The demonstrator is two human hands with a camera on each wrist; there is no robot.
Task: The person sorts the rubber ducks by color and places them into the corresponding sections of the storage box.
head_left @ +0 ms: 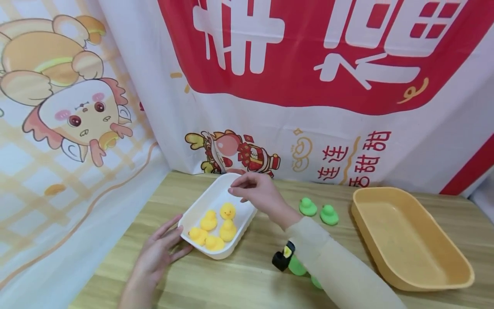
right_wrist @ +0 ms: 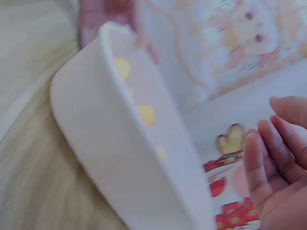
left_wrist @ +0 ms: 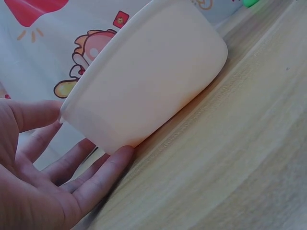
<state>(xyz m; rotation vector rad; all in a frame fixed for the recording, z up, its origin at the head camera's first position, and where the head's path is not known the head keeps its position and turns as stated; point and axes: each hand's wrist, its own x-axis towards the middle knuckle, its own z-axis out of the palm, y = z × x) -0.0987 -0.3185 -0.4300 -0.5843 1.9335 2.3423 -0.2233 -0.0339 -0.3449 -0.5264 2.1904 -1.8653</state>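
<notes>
The left hand (head_left: pixel 161 248) grips the white tray (head_left: pixel 221 194)! Right hand (head_left: pixel 256 192) hovers above, grip narrow and loose, five yellow ducks (head_left: pixel 228 231) inside.

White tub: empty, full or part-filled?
Part-filled: in the head view, five yellow ducks sit inside the white tub, with bare floor beyond them.

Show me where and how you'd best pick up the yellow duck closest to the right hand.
I'd pinch the yellow duck across its rounded body, from above and slightly from the far side. It sits upright in the white tub, whose walls surround it but whose top is open. Bare floor lies beyond it, while another duck crowds its near side.
</notes>
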